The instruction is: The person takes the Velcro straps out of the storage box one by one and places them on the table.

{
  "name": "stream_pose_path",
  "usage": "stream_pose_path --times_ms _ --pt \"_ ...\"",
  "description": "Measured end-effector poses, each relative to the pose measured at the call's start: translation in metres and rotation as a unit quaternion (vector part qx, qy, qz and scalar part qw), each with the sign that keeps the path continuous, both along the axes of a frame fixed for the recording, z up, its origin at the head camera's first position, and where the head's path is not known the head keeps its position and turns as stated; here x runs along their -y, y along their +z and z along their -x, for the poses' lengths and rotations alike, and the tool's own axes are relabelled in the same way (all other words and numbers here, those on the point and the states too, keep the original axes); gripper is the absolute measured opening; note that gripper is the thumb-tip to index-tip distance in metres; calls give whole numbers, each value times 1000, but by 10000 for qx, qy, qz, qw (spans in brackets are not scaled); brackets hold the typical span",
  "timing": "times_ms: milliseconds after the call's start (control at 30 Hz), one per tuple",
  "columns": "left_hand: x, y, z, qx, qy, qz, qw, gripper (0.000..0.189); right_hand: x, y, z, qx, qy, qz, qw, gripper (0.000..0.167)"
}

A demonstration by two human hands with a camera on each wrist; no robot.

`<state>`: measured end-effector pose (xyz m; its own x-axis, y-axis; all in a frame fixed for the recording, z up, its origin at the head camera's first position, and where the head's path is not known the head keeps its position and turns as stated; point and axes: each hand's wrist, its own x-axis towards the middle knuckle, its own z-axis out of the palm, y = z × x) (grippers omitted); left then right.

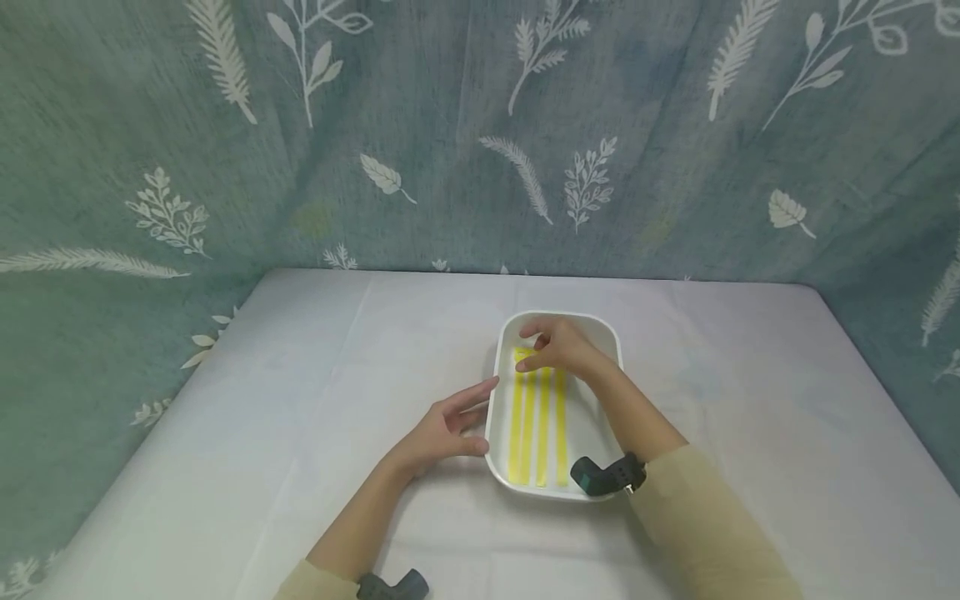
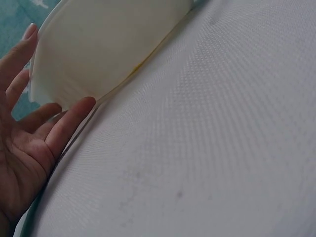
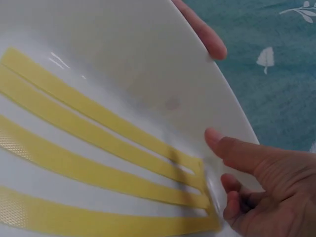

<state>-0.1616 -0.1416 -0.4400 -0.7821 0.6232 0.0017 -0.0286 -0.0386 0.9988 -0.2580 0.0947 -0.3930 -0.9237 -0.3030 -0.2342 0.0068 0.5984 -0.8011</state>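
In the head view, a white tray (image 1: 592, 417) with rounded corners and a raised rim rests on the table. Several flat yellow strips (image 1: 542, 442) lie lengthwise side by side in it, and their far ends run together in the right wrist view. My left hand (image 1: 450, 423) touches the tray's left side, thumb and fingers spread along the wall. Inside the tray, my right hand (image 1: 562, 346) hovers at the far ends of the strips. Its thumb and forefinger stand apart, with nothing visible between them, while the other fingers (image 3: 237, 202) bend inward.
A white cloth (image 1: 225, 467) covers the table around the tray. Behind and beside the table hangs a blue-green curtain (image 1: 450, 108) with white leaf prints. A dark camera mount (image 1: 607, 477) on my right wrist overlaps the tray's near right corner.
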Motion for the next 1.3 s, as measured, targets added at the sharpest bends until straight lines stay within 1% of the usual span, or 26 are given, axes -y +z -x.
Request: stream_pose_path --times_ms 100,167,333,467,567,667,767,967,1133,1300 --pt "0 -2 -1 12 7 -57 10000 86 2 -6 -1 -236 31 -195 9995 59" --pt "0 -3 -1 4 -3 -95 10000 88 4 -7 -1 -455 149 -465 9978 60" --pt "0 -3 1 -30 -46 -195 9998 87 8 -8 0 -897 427 -1143 9885 63" --pt "-1 -3 2 -10 -29 -207 9998 86 9 -9 0 -1036 564 -1472 9820 62" --pt "-2 -3 2 65 -6 -146 9999 87 9 -11 -1 -1087 620 -1600 9792 60" --pt "-2 -4 1 87 11 -104 9999 86 9 -12 -2 -1099 623 -1605 9789 57" --pt "-2 -4 1 27 8 -102 9999 87 10 -12 -3 -1073 595 -1569 9800 53" --pt "-3 -3 1 -11 19 -61 10000 87 10 -11 -5 -1111 505 -1350 9833 36" --pt "-3 -1 0 17 30 -21 10000 85 10 -11 -5 -1135 523 -901 9881 27" --pt "-3 -1 0 32 35 46 10000 83 10 -10 -4 -1014 614 -468 9918 22"
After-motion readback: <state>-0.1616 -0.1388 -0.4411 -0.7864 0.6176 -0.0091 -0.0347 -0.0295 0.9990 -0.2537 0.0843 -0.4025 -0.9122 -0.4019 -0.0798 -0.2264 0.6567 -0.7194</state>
